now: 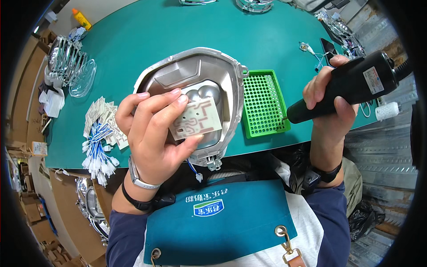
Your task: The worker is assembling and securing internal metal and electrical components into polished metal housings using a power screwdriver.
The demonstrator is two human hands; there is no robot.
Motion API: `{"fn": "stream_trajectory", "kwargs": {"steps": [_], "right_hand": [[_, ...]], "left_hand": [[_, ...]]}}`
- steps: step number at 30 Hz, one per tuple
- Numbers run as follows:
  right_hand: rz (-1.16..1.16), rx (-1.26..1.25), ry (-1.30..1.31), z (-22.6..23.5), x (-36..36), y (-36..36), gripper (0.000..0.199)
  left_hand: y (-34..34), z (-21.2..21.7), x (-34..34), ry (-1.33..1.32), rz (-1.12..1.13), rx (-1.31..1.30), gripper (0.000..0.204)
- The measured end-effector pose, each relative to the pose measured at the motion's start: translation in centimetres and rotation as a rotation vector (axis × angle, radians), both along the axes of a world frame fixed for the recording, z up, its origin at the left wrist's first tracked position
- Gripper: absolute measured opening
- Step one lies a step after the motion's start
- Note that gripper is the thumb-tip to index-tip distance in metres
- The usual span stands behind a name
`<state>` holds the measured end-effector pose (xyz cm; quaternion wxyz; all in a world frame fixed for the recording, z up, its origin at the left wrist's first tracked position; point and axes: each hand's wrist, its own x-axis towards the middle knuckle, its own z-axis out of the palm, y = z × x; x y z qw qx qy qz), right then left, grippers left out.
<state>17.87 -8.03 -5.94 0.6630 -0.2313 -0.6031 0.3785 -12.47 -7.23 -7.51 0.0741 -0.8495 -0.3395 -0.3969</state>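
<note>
I judge I am at the fastening step: the small white circuit board (pixel 196 120) is in place over the silver reflector housing (pixel 191 84), which lies at the near edge of the green worktop (pixel 147 35), and a screw has yet to go in. My left hand (pixel 153 133) is curled around the board, thumb under its near edge and fingertips (pixel 178 95) pressed along its far edge, holding it flat against the middle of the housing. My right hand (pixel 327 100) is clenched around the black electric screwdriver (pixel 347 86), whose tip touches or hangs just over the right edge of the green screw tray (pixel 264 104), just beside the housing on its right. Whether a screw sits on the bit I cannot tell. As I see it, the next move calls for bringing the bit across to a hole in the board, keeping it upright, while my left fingers stay clear of the hole and keep the board from sliding. A bundle of blue and white wires (pixel 98 151) lies near the left edge.
</note>
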Motion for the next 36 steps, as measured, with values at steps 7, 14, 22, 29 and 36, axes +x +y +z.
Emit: {"fn": "stream_trajectory", "kwargs": {"steps": [7,14,22,29,36], "right_hand": [[-0.396,0.004,0.067,-0.3,-2.9,-2.4,0.055],[-0.255,0.224,0.241,3.9,-2.2,-5.5,0.064],[0.18,0.537,0.2,9.0,-8.7,-6.2,0.048],[0.044,0.593,-0.079,7.4,-13.2,-5.7,0.058],[0.009,0.657,-0.066,6.4,-14.8,-4.7,0.062]], "left_hand": [[-0.4,0.2,-0.6,-0.027,0.023,-0.046,0.051],[-0.9,0.0,-1.0,-0.122,0.01,-0.049,0.05],[-1.0,-0.1,-1.0,-0.212,-0.015,-0.031,0.052],[-1.1,-0.3,-0.9,-0.263,-0.042,-0.058,0.051],[-1.3,-0.6,-1.1,-0.306,-0.024,-0.077,0.053]]}}
